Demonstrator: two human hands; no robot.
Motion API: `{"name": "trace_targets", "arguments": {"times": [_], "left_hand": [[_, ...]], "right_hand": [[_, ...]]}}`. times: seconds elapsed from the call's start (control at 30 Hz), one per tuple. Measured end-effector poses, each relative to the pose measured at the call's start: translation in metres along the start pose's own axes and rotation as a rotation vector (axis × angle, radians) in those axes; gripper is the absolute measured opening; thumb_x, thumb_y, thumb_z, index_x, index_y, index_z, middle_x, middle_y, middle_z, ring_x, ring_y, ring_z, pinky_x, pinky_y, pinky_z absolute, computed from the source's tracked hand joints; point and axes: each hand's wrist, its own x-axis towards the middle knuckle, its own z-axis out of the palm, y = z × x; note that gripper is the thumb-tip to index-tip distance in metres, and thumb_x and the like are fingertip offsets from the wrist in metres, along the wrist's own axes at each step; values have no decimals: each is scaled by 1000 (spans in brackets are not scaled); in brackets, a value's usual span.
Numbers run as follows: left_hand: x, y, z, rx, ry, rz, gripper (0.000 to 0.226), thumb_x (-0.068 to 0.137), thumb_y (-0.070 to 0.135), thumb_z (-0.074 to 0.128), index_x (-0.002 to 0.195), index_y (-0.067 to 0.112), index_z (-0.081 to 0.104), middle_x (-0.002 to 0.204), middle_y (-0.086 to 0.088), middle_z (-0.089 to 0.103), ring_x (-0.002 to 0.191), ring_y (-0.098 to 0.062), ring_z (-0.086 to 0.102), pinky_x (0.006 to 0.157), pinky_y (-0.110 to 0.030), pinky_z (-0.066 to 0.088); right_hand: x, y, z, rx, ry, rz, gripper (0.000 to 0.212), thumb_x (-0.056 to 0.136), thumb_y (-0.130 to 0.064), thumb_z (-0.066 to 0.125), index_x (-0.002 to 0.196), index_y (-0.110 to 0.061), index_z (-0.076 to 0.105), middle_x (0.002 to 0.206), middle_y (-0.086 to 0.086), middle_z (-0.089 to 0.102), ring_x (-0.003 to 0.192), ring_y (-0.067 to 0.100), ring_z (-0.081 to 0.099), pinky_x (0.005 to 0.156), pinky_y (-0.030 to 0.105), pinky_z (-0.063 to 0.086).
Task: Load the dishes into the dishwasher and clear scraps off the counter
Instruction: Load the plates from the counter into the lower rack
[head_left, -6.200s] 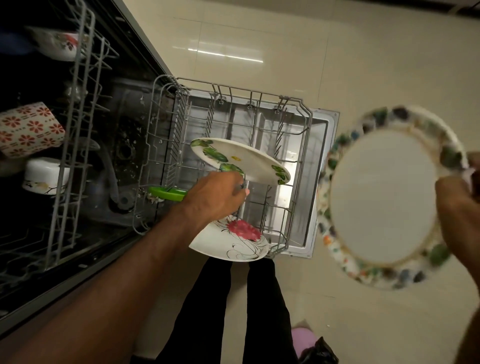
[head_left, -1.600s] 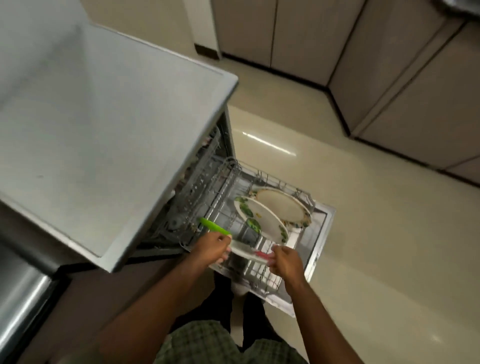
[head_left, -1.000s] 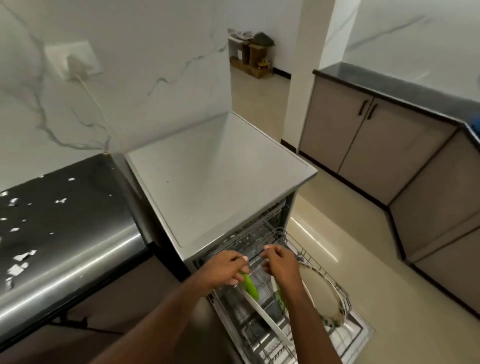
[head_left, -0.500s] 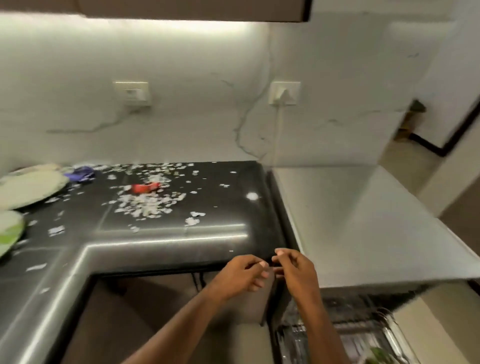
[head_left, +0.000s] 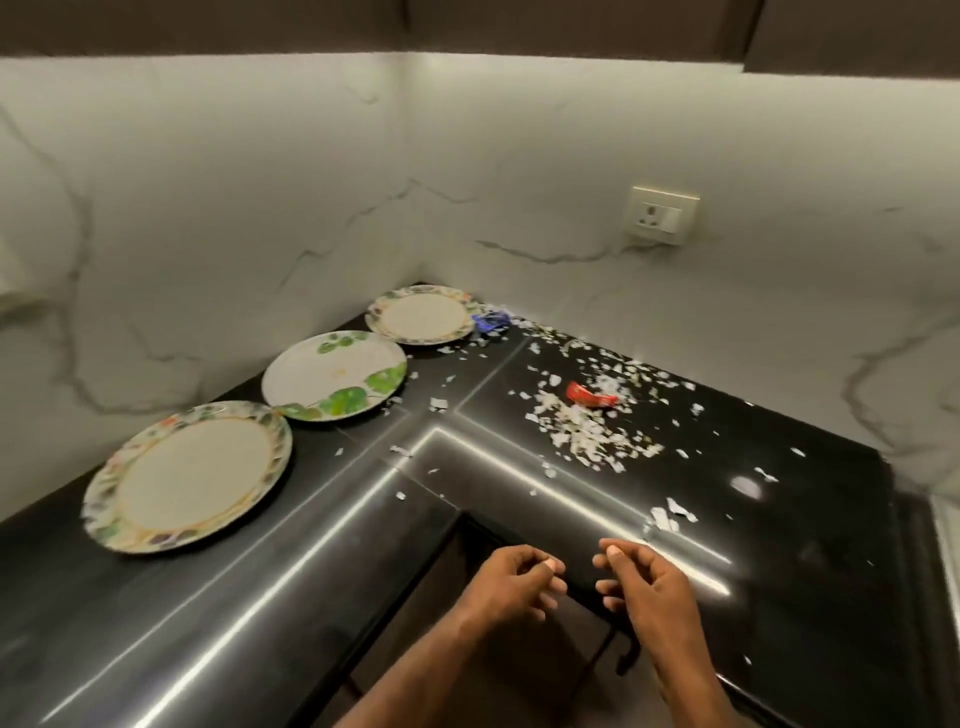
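A: What are the hands doing?
B: The left hand (head_left: 511, 584) and right hand (head_left: 641, 582) hover side by side at the inner corner of the black L-shaped worktop (head_left: 249, 597); each grip is empty, fingers loosely curled.
A: And the dishes?
B: Three round plates lie flat along the left wing: a floral-rimmed plate (head_left: 187, 475) nearest, a green-leaf plate (head_left: 335, 382), then a smaller floral plate (head_left: 421, 314) in the far corner.
A: Scraps?
B: White paper scraps (head_left: 582, 436) litter the right wing, around a red wrapper (head_left: 589, 397).

The tabletop (head_left: 779, 545) is cut off by the lower and left edges. The blue wrapper (head_left: 491, 320) is too blurred to be identified.
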Motion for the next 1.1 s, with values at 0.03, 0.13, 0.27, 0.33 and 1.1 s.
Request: {"name": "trace_targets", "arguments": {"times": [0.03, 0.13, 0.27, 0.33, 1.1], "left_hand": [[2, 1, -5, -12, 28, -7, 19, 106, 26, 56, 110, 13, 70, 89, 1, 76, 71, -8, 68, 62, -21, 53], [17, 10, -22, -68, 142, -11, 20, 106, 24, 55, 109, 12, 71, 89, 1, 76, 69, -8, 67, 61, -21, 52], [34, 29, -49, -183, 274, 9, 21, 106, 24, 54, 107, 12, 72, 97, -4, 77, 72, -10, 67, 62, -22, 51], [43, 35, -64, -246, 363, 24, 22, 105, 24, 55, 109, 12, 73, 99, -6, 78, 74, -11, 68, 64, -23, 52], [146, 63, -310, -1224, 927, -18, 59, 99, 5, 59, 154, 1, 37, 151, -20, 48, 137, -31, 51, 110, -36, 44]], "right_hand": [[9, -1, 6, -8, -29, 6, 13, 102, -16, 66, 104, -18, 78, 93, 5, 80, 78, 23, 73, 68, 33, 59], [42, -10, 23, -23, -118, 18, 13, 102, -17, 66, 104, -19, 78, 93, 4, 80, 80, 24, 73, 69, 33, 58], [85, -28, 44, -19, -211, -1, 12, 102, -16, 66, 104, -16, 78, 93, 8, 80, 74, 20, 71, 67, 32, 56], [103, -35, 52, -7, -263, 1, 12, 102, -13, 66, 104, -14, 77, 92, 9, 80, 71, 17, 69, 65, 31, 56], [168, -70, 126, 83, -391, 40, 15, 102, -10, 63, 106, -6, 77, 97, 16, 78, 73, 21, 66, 67, 31, 55]]}}
